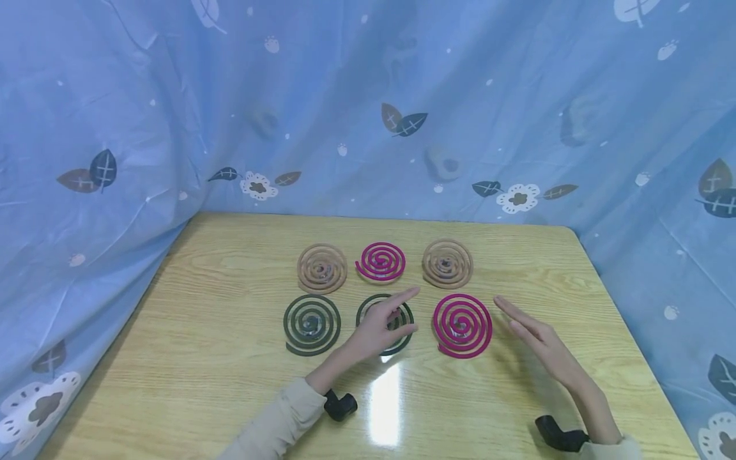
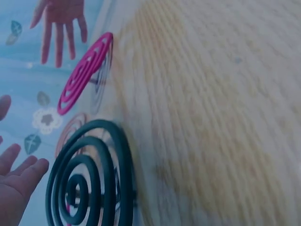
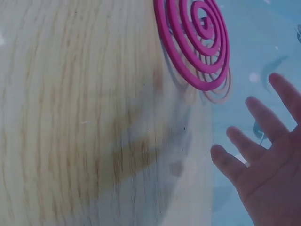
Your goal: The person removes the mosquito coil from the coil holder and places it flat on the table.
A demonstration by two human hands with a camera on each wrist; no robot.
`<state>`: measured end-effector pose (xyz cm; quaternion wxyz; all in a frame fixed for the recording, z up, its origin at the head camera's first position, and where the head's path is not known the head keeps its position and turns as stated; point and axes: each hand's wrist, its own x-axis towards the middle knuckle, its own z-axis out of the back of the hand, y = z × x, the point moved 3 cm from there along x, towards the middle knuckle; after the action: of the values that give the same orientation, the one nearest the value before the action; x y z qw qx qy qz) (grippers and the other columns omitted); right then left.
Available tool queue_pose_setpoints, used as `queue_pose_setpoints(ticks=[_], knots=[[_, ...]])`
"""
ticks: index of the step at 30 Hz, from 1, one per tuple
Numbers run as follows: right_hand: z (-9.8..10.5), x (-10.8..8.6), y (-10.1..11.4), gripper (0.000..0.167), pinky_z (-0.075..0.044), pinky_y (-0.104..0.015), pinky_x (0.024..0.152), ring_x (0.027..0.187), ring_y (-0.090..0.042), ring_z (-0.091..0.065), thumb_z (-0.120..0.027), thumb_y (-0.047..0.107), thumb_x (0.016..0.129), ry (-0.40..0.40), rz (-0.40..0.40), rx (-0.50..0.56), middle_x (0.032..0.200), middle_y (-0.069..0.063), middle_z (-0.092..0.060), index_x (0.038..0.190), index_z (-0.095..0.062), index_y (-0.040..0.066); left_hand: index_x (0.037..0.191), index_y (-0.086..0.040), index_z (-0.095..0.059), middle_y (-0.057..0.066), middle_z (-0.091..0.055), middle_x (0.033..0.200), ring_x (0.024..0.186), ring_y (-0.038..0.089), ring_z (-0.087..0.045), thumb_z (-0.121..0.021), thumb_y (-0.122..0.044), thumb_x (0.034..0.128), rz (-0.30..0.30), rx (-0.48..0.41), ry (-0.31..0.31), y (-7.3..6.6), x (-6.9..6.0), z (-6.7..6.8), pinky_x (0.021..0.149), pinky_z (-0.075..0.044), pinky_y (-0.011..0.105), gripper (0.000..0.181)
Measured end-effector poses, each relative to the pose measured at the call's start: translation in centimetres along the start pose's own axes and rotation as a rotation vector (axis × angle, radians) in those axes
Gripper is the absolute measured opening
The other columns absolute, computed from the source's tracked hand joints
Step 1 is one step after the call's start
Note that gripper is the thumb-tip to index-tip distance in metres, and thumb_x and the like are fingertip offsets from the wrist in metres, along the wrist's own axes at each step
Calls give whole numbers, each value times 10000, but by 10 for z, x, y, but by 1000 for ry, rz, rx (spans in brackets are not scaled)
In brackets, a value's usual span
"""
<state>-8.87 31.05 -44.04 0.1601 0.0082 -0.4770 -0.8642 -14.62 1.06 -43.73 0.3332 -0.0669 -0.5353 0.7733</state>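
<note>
Two rows are laid out on a wooden table [image 1: 224, 364]. At the back, the rear magenta spiral [image 1: 381, 260] is flanked by two brown spirals [image 1: 447, 263]. At the front, a left green spiral [image 1: 311, 324] is followed by a middle green spiral [image 1: 398, 321], partly hidden by the left hand [image 1: 377, 327], and by the front magenta spiral [image 1: 462, 324], beside which the right hand [image 1: 542, 344] is held.

The head view looks forward and down across the bench [image 1: 230, 332]; both wrist views sit low and close over its surface, sharing the front pink coil [image 1: 462, 321]
</note>
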Motion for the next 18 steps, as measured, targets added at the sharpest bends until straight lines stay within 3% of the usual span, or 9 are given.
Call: queue_pose_setpoints(ticks=[4, 9, 12, 14, 15, 18], knots=[[2, -1, -3, 436, -277, -39, 1006, 1322, 97, -275, -310, 91, 1050, 64, -60, 81, 1516, -173, -322, 1484, -353, 109, 1426, -59, -438, 120, -424, 1467, 1318, 287, -426, -692, -57, 868, 21, -35, 19, 2, 3, -9, 1023, -464, 372, 613], [5, -1, -8, 433, -298, -51, 1001, 1310, 86, -319, -339, 90, 1045, 83, -92, 156, 1503, -111, -374, 1477, -366, 100, 1399, -59, -479, 127, -419, 1468, 1337, 268, -403, -700, -19, 850, 82, -167, 35, 2, 7, -22, 1018, -461, 383, 593], [5, -1, -12, 446, -324, -73, 1012, 1315, 64, -340, -392, 46, 1025, 86, -74, 234, 1487, -66, -410, 1469, -359, 46, 1381, -56, -500, 111, -443, 1452, 1313, 295, -432, -700, 2, 843, 144, -267, 9, 3, 7, -30, 1017, -458, 399, 577], [6, -1, -17, 463, -352, -103, 1026, 1319, 47, -352, -432, 7, 1005, 87, -53, 289, 1478, -55, -425, 1460, -349, 1, 1359, -19, -512, 130, -466, 1429, 1289, 332, -454, -695, 29, 837, 178, -307, -19, -5, 7, -32, 1020, -451, 424, 555], [6, -1, -20, 473, -363, -117, 1030, 1320, 40, -356, -450, -12, 994, 86, -45, 314, 1474, -55, -430, 1455, -346, -17, 1348, -22, -526, 121, -483, 1416, 1279, 331, -466, -697, 30, 835, 191, -314, -37, -5, 8, -34, 987, -493, 372, 543], [6, -1, -29, 509, -412, -191, 1032, 1328, 8, -368, -486, -74, 959, 87, -21, 393, 1470, -80, -431, 1441, -325, -71, 1316, -4, -554, 125, -519, 1383, 1272, 324, -477, -705, 49, 818, 215, -342, -99, -5, 8, -40, 983, -498, 378, 523]])
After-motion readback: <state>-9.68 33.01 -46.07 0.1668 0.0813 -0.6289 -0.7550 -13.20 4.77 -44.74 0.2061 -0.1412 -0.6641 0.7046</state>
